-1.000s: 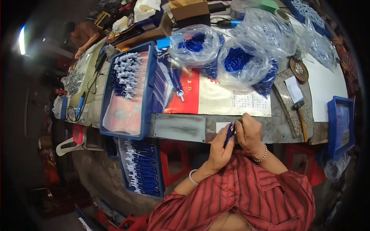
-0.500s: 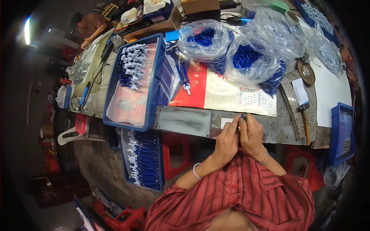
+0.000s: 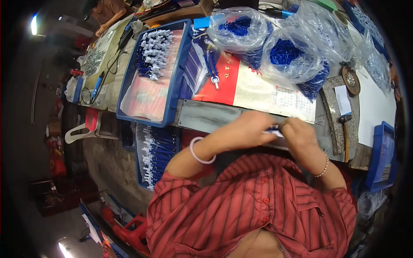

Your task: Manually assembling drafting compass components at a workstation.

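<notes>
Head view: the left hand is pinching a blue-and-white part, grip nearly closed. The right hand is lying just beside it; its grip state cannot be told.

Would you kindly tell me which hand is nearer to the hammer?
The right hand: it is left of the hammer, apart from it. The left hand is farther left, beyond the right hand.

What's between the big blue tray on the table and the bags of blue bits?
In the head view, purple printed papers lie there, with a blue compass-like thing, part of a red-and-cream sheet and, farther back, a bright-blue block.
</notes>
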### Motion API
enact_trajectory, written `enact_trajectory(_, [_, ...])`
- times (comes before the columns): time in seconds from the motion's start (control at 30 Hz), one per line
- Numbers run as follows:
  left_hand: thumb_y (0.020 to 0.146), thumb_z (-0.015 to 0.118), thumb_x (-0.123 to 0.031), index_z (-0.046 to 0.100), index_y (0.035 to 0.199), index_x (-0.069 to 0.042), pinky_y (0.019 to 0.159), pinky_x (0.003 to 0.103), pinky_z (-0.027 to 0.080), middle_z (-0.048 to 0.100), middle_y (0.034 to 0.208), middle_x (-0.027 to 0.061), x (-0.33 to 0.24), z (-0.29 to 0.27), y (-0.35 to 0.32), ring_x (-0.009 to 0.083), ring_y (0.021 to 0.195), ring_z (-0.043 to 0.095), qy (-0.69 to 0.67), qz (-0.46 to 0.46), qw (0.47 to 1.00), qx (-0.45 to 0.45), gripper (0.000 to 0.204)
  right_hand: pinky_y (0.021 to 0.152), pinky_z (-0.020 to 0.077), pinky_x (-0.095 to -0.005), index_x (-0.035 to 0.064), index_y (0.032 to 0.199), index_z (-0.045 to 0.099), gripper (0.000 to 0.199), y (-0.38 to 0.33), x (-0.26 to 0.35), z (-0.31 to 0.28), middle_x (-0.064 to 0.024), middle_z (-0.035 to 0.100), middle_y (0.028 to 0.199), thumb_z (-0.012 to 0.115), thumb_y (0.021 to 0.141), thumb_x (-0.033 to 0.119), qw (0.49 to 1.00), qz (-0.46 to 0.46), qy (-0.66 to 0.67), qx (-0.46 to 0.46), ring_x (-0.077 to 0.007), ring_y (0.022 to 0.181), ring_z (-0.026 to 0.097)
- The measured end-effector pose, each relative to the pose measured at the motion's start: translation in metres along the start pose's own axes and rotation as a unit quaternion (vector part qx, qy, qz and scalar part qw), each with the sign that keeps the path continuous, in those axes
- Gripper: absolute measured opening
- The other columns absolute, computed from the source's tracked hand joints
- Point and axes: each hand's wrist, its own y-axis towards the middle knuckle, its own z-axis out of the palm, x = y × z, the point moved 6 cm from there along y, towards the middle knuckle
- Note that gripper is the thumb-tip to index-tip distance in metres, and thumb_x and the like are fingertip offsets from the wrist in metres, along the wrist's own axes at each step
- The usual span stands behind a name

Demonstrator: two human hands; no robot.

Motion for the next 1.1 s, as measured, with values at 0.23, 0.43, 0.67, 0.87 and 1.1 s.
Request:
enact_trajectory(0.23, [0.089,0.061,-0.018,0.055,0.115,0.005,0.079,0.025,0.046,0.06,0.104,0.0083,0.034,-0.061,-0.001,0.0121,0.091,0.056,-0.331,-0.092,0.911,-0.229,0.035,0.058,0.0405,-0.0231,0.0014,0.094,0.052,0.015,-0.008,-0.076,-0.004,-0.0032,0.054,0.077,0.061,0.084,0.008,0.882,0.274,0.376,-0.069,-0.0091,0.067,0.05])
enact_trajectory(0.43, [0.088,0.062,-0.013,0.061,0.103,0.004,0.067,0.022,0.047,0.063,0.084,0.0032,0.05,0.005,0.019,0.0082,0.073,0.057,-0.409,-0.134,0.902,-0.046,0.022,0.053,0.0428,-0.0201,0.0036,0.096,0.049,0.02,0.01,-0.078,0.048,-0.0017,0.053,0.079,0.063,0.086,0.012,0.739,0.314,0.596,-0.021,-0.0066,0.061,0.052])
enact_trajectory(0.67, [0.086,0.062,-0.013,0.063,0.089,0.003,0.058,0.022,0.045,0.06,0.069,0.0024,0.08,0.022,0.013,0.0069,0.063,0.054,-0.33,-0.174,0.927,-0.032,0.017,0.05,0.0414,-0.0193,0.0005,0.104,0.054,0.032,0.022,-0.102,0.064,-0.001,0.056,0.08,0.068,0.084,0.021,0.757,0.346,0.554,-0.015,-0.0052,0.06,0.05])
enact_trajectory(0.87, [0.085,0.062,-0.012,0.063,0.088,0.003,0.055,0.023,0.043,0.059,0.067,0.0009,0.095,0.037,0.005,0.0066,0.06,0.051,-0.312,-0.182,0.932,-0.019,0.015,0.047,0.0392,-0.018,0.0027,0.093,0.059,0.029,0.023,-0.1,0.085,-0.0001,0.059,0.075,0.069,0.082,0.028,0.746,0.363,0.558,0.02,-0.0039,0.056,0.05])
enact_trajectory(1.1, [0.084,0.064,-0.012,0.063,0.088,0.002,0.055,0.026,0.045,0.061,0.066,0.0054,0.097,0.03,0.004,0.0089,0.06,0.056,-0.231,-0.176,0.956,-0.041,0.015,0.045,0.0367,-0.0158,0.0043,0.088,0.061,0.026,0.025,-0.099,0.094,0.0008,0.059,0.072,0.064,0.087,0.03,0.762,0.37,0.531,0.016,-0.0024,0.051,0.047])
